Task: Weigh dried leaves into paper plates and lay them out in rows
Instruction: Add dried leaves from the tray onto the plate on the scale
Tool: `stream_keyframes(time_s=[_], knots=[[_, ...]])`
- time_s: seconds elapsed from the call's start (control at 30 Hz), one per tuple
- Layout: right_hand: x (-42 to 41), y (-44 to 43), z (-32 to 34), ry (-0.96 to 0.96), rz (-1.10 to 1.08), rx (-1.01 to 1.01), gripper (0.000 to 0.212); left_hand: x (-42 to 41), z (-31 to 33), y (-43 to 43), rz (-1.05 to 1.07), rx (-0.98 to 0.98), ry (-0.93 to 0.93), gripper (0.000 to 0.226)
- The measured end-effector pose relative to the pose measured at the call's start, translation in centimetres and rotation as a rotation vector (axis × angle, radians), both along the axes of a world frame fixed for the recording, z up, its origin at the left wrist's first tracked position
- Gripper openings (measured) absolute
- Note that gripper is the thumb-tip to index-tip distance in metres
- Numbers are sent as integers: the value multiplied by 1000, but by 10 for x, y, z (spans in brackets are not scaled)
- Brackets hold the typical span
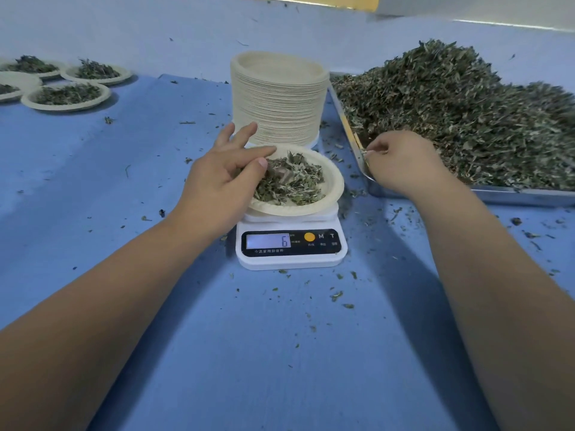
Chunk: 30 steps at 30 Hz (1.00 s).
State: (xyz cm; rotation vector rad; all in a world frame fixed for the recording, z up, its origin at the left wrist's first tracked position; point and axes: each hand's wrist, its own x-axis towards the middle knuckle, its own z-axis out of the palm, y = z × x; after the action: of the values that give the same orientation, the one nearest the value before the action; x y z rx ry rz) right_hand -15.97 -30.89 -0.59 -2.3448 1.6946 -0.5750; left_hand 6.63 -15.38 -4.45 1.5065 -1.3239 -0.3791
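Left hand [224, 172], fingers spread, rests on the filled paper plate [335, 186] on the scale [291, 262]; right hand [401, 160] pinches dried leaves [368, 153] at the tray [513, 195].

front: plate stack [278, 98] | right: tray [513, 194] | left: cloth [93, 181] seemingly open

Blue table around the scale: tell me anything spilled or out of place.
Loose leaf crumbs lie scattered over the blue table around the scale, thickest between the loaded plate and the metal tray's near corner. Nothing looks tipped or damaged.
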Motion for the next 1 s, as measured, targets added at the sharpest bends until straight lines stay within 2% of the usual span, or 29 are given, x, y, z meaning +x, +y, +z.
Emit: stream_keyframes(time_s=[0.1, 0.17, 0.23, 0.3, 0.43, 0.53, 0.67, 0.83, 1.0], knots=[[14, 14, 1, -129, 157, -153, 20, 0, 1, 3, -52, -26, -107, 32], [27, 31, 4, -234, 328, -169, 20, 0, 2, 4, -84, -30, -226, 32], [38, 47, 5, -236, 487, -116, 20, 1, 1, 5, -90, -49, -286, 35], [47, 57, 3, -184, 578, -125, 19, 2, 1, 5, -82, -91, -260, 34], [50, 59, 5, -214, 572, -62, 16, 4, 0, 3, -70, -46, -158, 36], [44, 56, 6, -269, 573, -12, 12, 4, -2, 3, -69, -8, -204, 32], [39, 59, 3, -304, 528, -80, 13, 6, -1, 3, -29, -55, -197, 32], [34, 63, -8, -212, 516, -41, 17, 4, -2, 2, -69, 21, -269, 31], [22, 57, -5, -386, 426, -145, 17, 9, -2, 1, 0, -94, -164, 37]])
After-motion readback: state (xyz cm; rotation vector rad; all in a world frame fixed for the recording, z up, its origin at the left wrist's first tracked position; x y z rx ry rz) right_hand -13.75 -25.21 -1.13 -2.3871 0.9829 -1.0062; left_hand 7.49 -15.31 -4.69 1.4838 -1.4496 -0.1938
